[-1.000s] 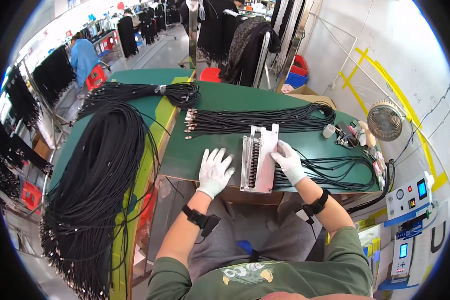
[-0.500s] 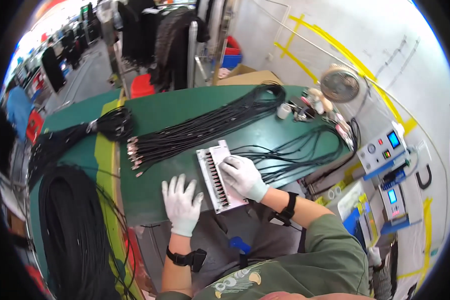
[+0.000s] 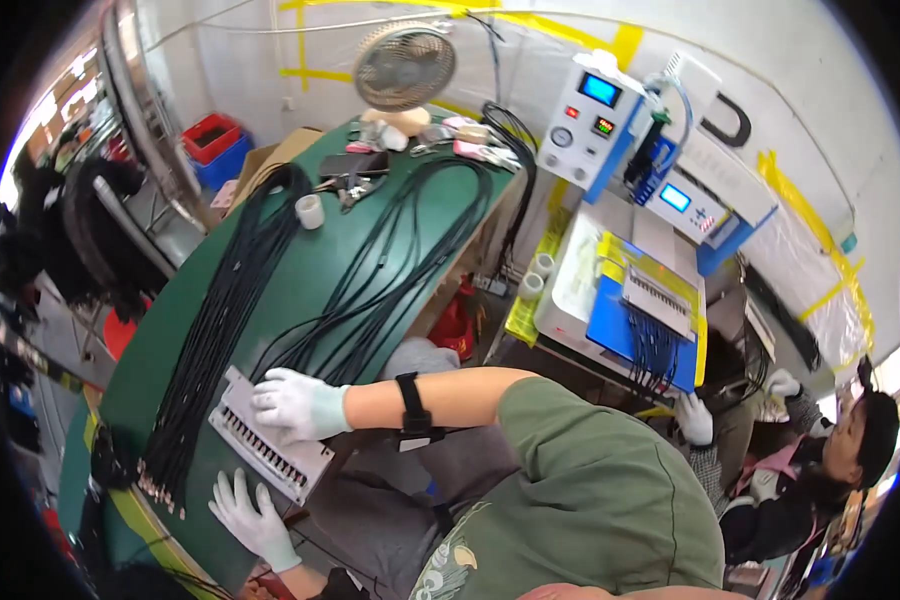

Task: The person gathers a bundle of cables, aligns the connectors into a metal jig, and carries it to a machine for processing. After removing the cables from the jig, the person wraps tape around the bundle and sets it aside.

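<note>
A pale fixture plate [image 3: 308, 462] with a row of dark slots holding small cable ends lies slanted near the front edge of the green table [image 3: 365, 262]. My gloved right hand [image 3: 298, 403] rests on the plate's upper side, palm down, with its fingers laid out. My gloved left hand [image 3: 250, 518] lies beside the plate's lower edge, fingers spread and holding nothing. Thin black cables [image 3: 385, 295] run from behind the plate across the table. Left of the plate stretches a long bundle of black cables [image 3: 225, 300] with copper-coloured ends.
A fan [image 3: 405, 68], a white roll [image 3: 310, 211] and small tools stand at the table's far end. At right, a control box [image 3: 585, 130] stands behind a blue tray [image 3: 615, 325] with a similar fixture [image 3: 658, 300]. A co-worker's gloved hand [image 3: 695, 420] is near it.
My view has swung right, bringing the machines and a co-worker into fuller sight. My right hand stays on the plate; my left hand stays spread beside it.
</note>
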Available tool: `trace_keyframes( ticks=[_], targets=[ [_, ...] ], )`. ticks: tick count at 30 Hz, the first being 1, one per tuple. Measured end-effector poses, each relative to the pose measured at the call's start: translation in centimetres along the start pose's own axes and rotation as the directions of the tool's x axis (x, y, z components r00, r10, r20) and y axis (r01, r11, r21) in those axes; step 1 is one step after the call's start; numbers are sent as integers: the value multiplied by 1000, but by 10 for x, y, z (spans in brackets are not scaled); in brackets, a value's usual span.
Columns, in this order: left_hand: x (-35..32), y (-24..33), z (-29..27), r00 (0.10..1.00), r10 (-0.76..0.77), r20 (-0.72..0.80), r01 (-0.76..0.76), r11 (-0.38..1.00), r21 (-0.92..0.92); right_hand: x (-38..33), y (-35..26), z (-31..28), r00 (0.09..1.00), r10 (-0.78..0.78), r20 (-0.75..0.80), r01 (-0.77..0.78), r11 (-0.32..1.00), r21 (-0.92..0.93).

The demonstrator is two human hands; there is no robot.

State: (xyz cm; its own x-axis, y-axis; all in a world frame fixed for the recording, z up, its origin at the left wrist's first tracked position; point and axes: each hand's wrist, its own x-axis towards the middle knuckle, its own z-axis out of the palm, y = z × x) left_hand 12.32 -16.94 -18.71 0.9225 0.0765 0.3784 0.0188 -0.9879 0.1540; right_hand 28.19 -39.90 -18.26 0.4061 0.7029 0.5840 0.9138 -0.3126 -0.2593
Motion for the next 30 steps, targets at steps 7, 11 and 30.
trace_keyframes(
  ticks=[7, 11, 30],
  targets=[
    [-1, -2, 4, 1000, 6, 10, -6, 1000, 3, -5, 17, 30, 1000, -22, -3, 22, 999, 36],
    [-6, -14, -6, 1000, -26, -8, 26, 998, 49, 8, 3, 41, 997, -30, -68, 32, 999, 40],
    [23, 34, -18, 988, 116, -101, -115, 993, 20, 9, 19, 51, 997, 71, 40, -75, 991, 107]
  ],
)
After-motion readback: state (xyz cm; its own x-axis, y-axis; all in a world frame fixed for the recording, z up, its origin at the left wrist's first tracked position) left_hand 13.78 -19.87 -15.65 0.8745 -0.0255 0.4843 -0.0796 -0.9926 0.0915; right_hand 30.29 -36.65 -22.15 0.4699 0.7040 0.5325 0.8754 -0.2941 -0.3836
